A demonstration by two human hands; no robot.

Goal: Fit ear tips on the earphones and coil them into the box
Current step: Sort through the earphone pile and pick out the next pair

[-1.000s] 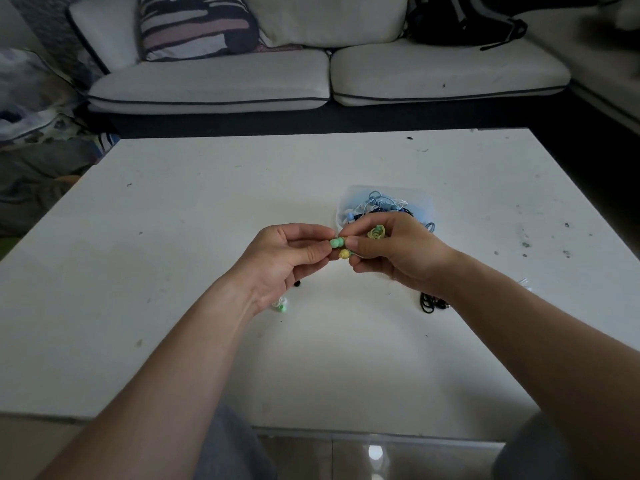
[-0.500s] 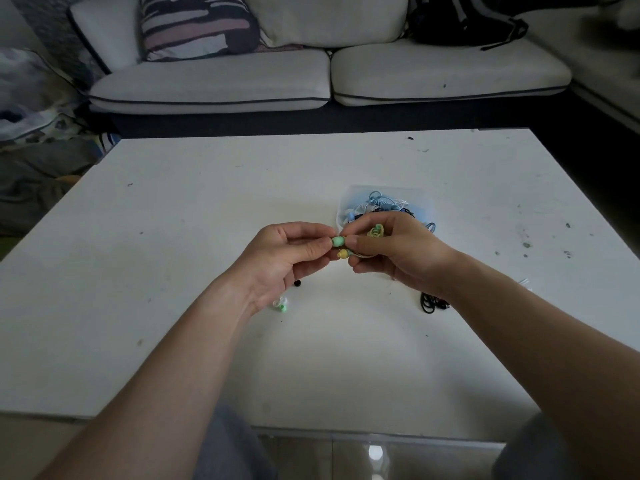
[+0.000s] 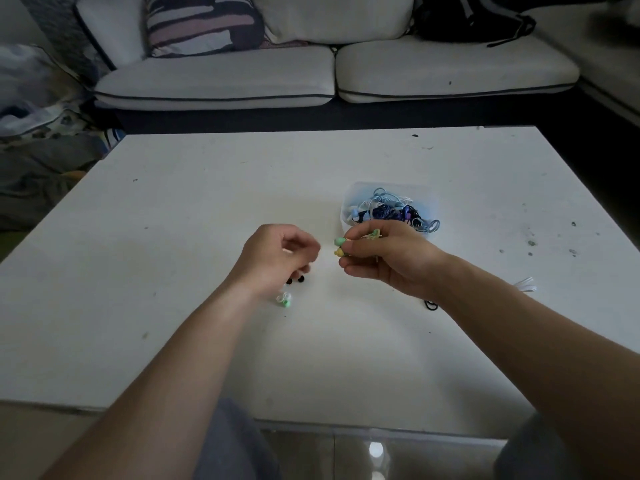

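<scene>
Fingers (image 3: pixel 367 229) of the right hand (image 3: pixel 388 261) pinch coiled yellow-green earphones (image 3: pixel 375 234), their rounded mint ear tip (image 3: pixel 339 241) pointing to nine o'clock and the translucent plastic box (image 3: pixel 349 195) at one o'clock, while the left hand (image 3: pixel 273 258) curls loosely, empty.

The left hand (image 3: pixel 273 259) and right hand (image 3: pixel 388 259) are bare, as are the 2 forearms (image 3: pixel 194 358), above grey trousers (image 3: pixel 235 445).

the right hand (image 3: pixel 388 258) covers most of the earphones (image 3: pixel 341 247); only a green tip, a yellow bud and a loop of cable peek out. the left hand (image 3: pixel 273 258) is motion-blurred at its curled fingers, so whether they pinch anything cannot be told. they half hide small black pieces (image 3: pixel 298 279) beneath. the box (image 3: pixel 349 194) has its near wall behind the right hand, and the right forearm cuts off a black loop (image 3: pixel 430 304).
</scene>
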